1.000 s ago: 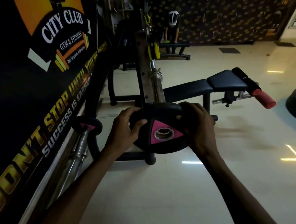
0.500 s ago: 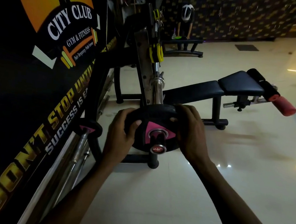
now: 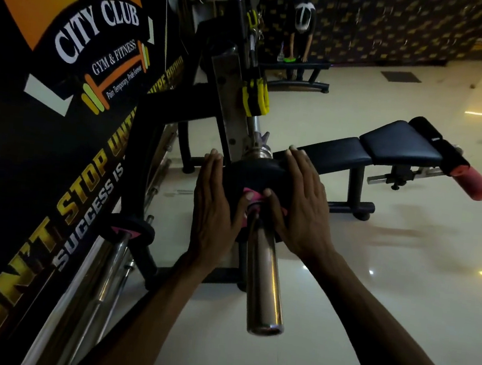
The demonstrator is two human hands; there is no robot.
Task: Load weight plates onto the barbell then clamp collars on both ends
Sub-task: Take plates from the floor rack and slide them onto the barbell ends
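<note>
As the weight plate (image 3: 260, 174) sat on the barbell sleeve (image 3: 264, 277), the left hand (image 3: 211, 209) and right hand (image 3: 302, 206) lay open, palms flat against it, gripping nothing. Even pressure from both sides would likely have seated it squarely.

The weight plate (image 3: 254, 173), held clear of the bar end one second ago and just threaded half a second ago, now sits far up the barbell sleeve (image 3: 265, 277), leaving a long bare length of sleeve toward the camera. The left hand (image 3: 212, 206) and right hand (image 3: 303, 200) have changed from gripping the rim to lying flat, fingers extended, against the plate face.
</note>
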